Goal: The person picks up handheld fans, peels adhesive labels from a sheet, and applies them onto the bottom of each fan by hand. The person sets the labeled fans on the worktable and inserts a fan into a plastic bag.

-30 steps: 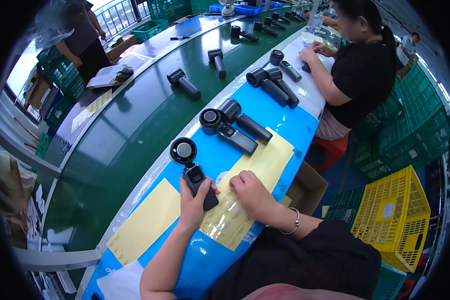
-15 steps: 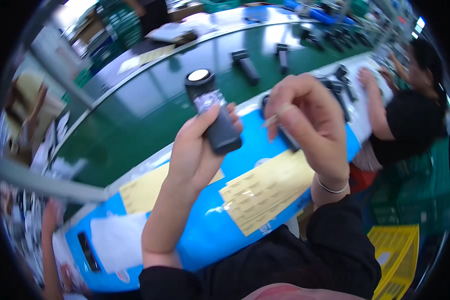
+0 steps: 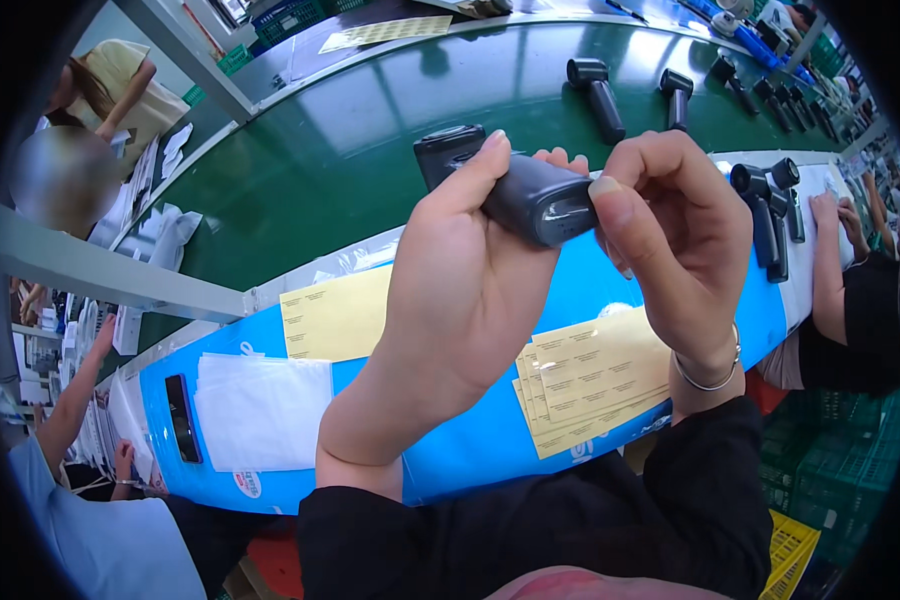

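Note:
My left hand (image 3: 450,290) is wrapped round a dark grey handheld device with a cylindrical head (image 3: 542,195). The device is tilted, its rounded butt end toward me and its head at the upper left. A glossy patch shows on that end. The thumb and forefinger of my right hand (image 3: 675,225) are pinched together at the butt end, touching its edge. Whatever lies between those fingertips is hidden. Below my hands, sheets of yellowish labels (image 3: 595,375) lie stacked on the blue table cover (image 3: 450,455).
Another label sheet (image 3: 335,315), white sheets or bags (image 3: 265,412) and a phone (image 3: 182,418) lie to the left. Similar devices (image 3: 598,98) stand on the green belt (image 3: 300,200); more (image 3: 765,215) lie at right. People work on both sides.
My left hand has turned the device so its butt end faces me. My right hand, which held a small pale strip apart from it, now meets that end. The whole view has shifted.

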Motion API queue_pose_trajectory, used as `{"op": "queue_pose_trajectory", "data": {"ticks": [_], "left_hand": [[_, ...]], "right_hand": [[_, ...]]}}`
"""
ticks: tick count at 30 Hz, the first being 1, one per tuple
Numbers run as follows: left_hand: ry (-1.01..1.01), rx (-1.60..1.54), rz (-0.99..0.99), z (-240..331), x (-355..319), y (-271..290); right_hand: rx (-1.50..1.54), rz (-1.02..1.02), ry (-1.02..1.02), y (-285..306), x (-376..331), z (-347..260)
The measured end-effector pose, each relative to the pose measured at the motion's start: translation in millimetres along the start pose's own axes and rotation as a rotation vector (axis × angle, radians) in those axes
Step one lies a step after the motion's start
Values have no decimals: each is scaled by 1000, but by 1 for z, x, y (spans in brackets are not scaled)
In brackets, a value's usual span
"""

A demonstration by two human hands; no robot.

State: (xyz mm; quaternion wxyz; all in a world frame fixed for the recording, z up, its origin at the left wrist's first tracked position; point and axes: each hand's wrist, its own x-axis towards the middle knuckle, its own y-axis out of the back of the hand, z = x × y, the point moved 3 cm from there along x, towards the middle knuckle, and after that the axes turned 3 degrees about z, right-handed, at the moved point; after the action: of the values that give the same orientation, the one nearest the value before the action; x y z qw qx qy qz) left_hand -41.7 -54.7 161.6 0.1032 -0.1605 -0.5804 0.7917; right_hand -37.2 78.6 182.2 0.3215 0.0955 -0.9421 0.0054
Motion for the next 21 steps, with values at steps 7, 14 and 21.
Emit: {"op": "queue_pose_trajectory", "data": {"ticks": [7, 14, 21], "left_hand": [[34, -41, 12, 2, 1, 3], [11, -10, 47, 0, -5, 1], [8, -29, 79, -2, -5, 3]], "right_hand": [[-54, -32, 100, -3, 3, 5], [-51, -31, 116, -3, 0, 4], [-57, -37, 128, -3, 0, 6]]}}
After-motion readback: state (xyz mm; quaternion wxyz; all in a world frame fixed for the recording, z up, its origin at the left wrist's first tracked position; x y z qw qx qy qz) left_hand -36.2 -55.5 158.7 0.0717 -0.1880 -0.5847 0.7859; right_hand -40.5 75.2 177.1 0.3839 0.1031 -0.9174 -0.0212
